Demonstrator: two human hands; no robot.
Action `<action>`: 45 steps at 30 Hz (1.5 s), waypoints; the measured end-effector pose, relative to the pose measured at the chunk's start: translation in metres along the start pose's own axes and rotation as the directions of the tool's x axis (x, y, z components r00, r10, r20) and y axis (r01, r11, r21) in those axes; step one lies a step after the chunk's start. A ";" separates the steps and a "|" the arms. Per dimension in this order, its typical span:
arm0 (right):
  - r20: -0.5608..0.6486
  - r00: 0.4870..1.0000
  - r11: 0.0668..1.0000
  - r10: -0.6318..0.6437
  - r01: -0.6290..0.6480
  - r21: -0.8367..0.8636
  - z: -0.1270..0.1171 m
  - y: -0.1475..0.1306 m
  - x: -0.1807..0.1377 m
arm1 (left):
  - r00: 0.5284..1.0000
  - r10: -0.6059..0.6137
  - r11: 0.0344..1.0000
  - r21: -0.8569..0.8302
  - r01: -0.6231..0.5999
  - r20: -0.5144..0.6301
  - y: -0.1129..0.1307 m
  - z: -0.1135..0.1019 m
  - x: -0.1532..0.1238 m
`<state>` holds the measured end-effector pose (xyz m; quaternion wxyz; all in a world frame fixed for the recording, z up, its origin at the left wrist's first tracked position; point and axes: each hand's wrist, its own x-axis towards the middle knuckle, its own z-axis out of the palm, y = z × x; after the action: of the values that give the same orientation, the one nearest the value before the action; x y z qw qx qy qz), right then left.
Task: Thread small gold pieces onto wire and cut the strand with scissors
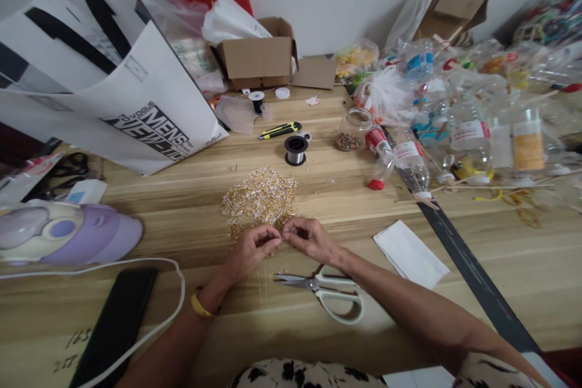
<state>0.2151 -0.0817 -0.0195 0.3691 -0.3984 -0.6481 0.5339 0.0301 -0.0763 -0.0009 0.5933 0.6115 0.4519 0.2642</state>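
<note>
Both hands meet near the middle of the wooden tabletop (173, 218), a little toward its near edge. The left hand (252, 250) and the right hand (311, 239) are each closed to a fine pinch, fingertips almost touching at the near rim of the gold and silver beaded wire mesh (259, 197). Whether a loose strand or a single bead sits between them is too small to tell. The mesh lies flat just beyond the knuckles. The open scissors (325, 291) rest directly under the right wrist, toward the near edge, so a dropped wrist could probably catch on the blades. A hard tug would likely bend the mesh or shed beads, which could roll off among the plastic bottles (411, 160) at the right edge. The wire spool (296, 150) and the bead jar (351, 130) stand toward the far edge.
</note>
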 end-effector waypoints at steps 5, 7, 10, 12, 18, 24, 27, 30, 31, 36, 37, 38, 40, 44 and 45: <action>0.004 1.000 1.000 -0.001 0.001 0.008 0.000 0.001 0.000 | 0.999 0.040 0.999 0.023 -0.039 -0.021 -0.002 0.001 0.000; -0.001 1.000 1.000 0.001 -0.001 0.007 0.000 0.000 0.000 | 0.998 0.051 0.997 0.059 -0.049 -0.041 -0.004 0.002 0.000; 0.003 1.000 1.000 0.016 -0.016 0.015 -0.001 -0.001 0.000 | 0.990 0.119 0.982 0.156 -0.106 -0.075 -0.006 0.002 0.000; 0.017 1.000 1.000 0.015 -0.015 0.020 -0.001 -0.001 -0.001 | 0.974 0.204 0.954 0.242 -0.176 -0.095 -0.006 0.002 -0.001; 0.050 0.999 1.000 -0.011 0.012 -0.012 -0.001 0.002 -0.001 | 0.859 0.501 0.791 0.458 -0.405 -0.108 -0.007 0.004 -0.001; 0.062 0.998 0.999 -0.020 0.022 -0.032 -0.001 0.004 -0.001 | 0.759 0.648 0.659 0.546 -0.517 -0.063 -0.009 0.007 -0.002; 0.064 0.997 0.998 -0.032 0.035 -0.058 0.000 0.005 -0.001 | 0.748 0.661 0.647 0.547 -0.531 -0.055 -0.011 0.007 -0.002; 0.068 0.997 0.996 -0.044 0.049 -0.075 0.000 0.006 -0.001 | 0.756 0.652 0.648 0.560 -0.516 -0.058 -0.013 0.008 -0.003; 0.070 0.997 0.996 -0.044 0.050 -0.078 0.000 0.006 -0.001 | 0.758 0.650 0.645 0.568 -0.511 -0.058 -0.013 0.008 -0.003; 0.091 0.995 0.994 -0.028 0.038 -0.100 -0.001 0.004 -0.002 | 0.714 0.698 0.544 0.686 -0.483 -0.051 -0.013 0.008 -0.005; 0.095 0.995 0.994 -0.028 0.038 -0.103 -0.001 0.003 -0.002 | 0.701 0.712 0.514 0.712 -0.479 -0.043 -0.013 0.008 -0.005; 0.096 0.995 0.994 -0.028 0.038 -0.105 -0.001 0.002 -0.002 | 0.690 0.723 0.489 0.730 -0.478 -0.033 -0.014 0.008 -0.005; 0.097 0.995 0.993 -0.026 0.037 -0.109 -0.001 0.002 -0.002 | 0.683 0.730 0.466 0.734 -0.494 -0.004 -0.015 0.007 -0.005; 0.095 0.995 0.995 -0.024 0.034 -0.097 -0.001 0.004 -0.001 | 0.673 0.740 0.463 0.723 -0.513 0.004 -0.017 0.007 -0.005; 0.093 0.995 0.995 -0.024 0.033 -0.096 -0.001 0.004 -0.001 | 0.667 0.745 0.460 0.723 -0.515 0.001 -0.017 0.007 -0.005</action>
<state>0.2170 -0.0818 -0.0235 0.3266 -0.3817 -0.6952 0.5141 0.0304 -0.0857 -0.0174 0.1068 0.8537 0.3398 0.3798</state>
